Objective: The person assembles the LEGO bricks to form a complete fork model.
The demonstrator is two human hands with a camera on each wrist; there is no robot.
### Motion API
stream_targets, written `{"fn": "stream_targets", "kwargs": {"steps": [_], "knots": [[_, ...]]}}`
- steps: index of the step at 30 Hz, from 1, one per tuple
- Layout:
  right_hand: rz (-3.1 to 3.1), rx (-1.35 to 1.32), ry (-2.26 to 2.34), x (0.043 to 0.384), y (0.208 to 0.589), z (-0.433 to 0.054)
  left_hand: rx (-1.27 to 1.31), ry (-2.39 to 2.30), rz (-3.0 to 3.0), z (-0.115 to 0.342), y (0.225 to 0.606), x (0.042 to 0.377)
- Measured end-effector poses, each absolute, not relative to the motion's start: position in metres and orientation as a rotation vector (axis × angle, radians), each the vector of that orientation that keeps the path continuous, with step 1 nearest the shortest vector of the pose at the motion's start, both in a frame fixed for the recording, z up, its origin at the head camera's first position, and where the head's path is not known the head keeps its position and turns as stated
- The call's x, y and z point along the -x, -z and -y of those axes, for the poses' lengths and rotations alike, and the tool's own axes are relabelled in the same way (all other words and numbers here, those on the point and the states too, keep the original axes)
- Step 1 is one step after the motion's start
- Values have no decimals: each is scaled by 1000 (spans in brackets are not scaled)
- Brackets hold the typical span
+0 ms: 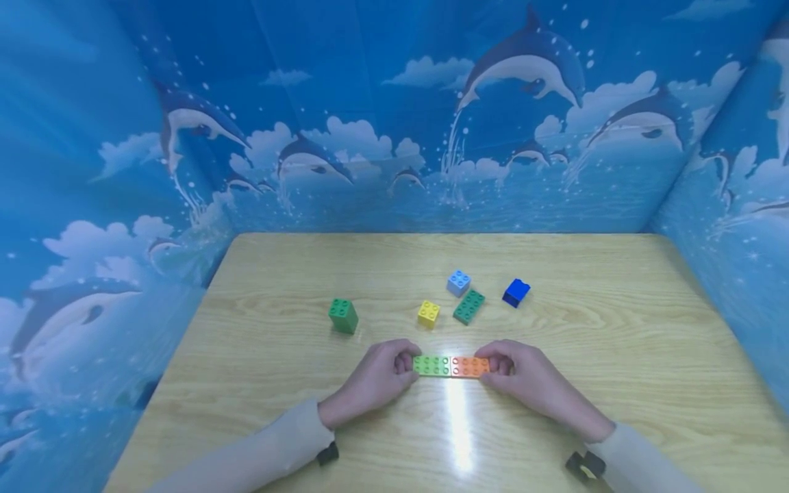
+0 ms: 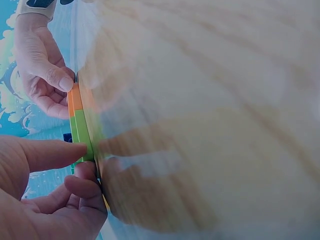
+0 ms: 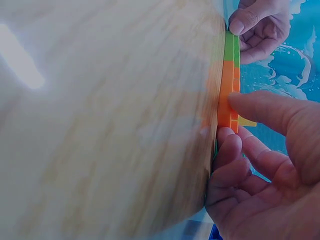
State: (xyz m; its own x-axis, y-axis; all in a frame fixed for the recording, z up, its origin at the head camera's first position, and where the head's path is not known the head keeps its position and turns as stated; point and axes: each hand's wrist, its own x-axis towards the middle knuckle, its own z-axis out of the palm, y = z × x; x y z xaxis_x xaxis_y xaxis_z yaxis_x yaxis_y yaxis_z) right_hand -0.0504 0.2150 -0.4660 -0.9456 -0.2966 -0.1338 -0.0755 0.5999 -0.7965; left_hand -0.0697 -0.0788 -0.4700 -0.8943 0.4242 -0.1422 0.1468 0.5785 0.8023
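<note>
Two building bricks lie end to end on the wooden table, a light green brick (image 1: 432, 366) on the left and an orange brick (image 1: 470, 367) on the right. Their short ends meet in the head view. My left hand (image 1: 387, 373) pinches the light green brick at its outer end, thumb on the near side. Mirroring it, my right hand (image 1: 519, 373) pinches the outer end of the orange brick. In the right wrist view the thumb presses the side of the orange brick (image 3: 226, 95), and the table surface runs close beside it.
Behind the hands are a yellow brick (image 1: 428, 313), a dark green flat brick (image 1: 469, 307), a light blue brick (image 1: 459, 283) and a dark blue brick (image 1: 516, 292). A taller green block (image 1: 343, 315) stands to the left. Dolphin-printed curtains (image 1: 370, 137) border the table (image 1: 616, 308).
</note>
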Motion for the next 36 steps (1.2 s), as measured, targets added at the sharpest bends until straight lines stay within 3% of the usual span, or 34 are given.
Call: {"fn": "stream_targets", "kwargs": {"steps": [22, 36], "knots": [[-2635, 178, 1303, 52, 463, -230, -434, -1253, -2444, 80, 478, 67], [-2740, -206, 1529, 97, 460, -261, -433, -1223, -2461, 79, 473, 71]]}}
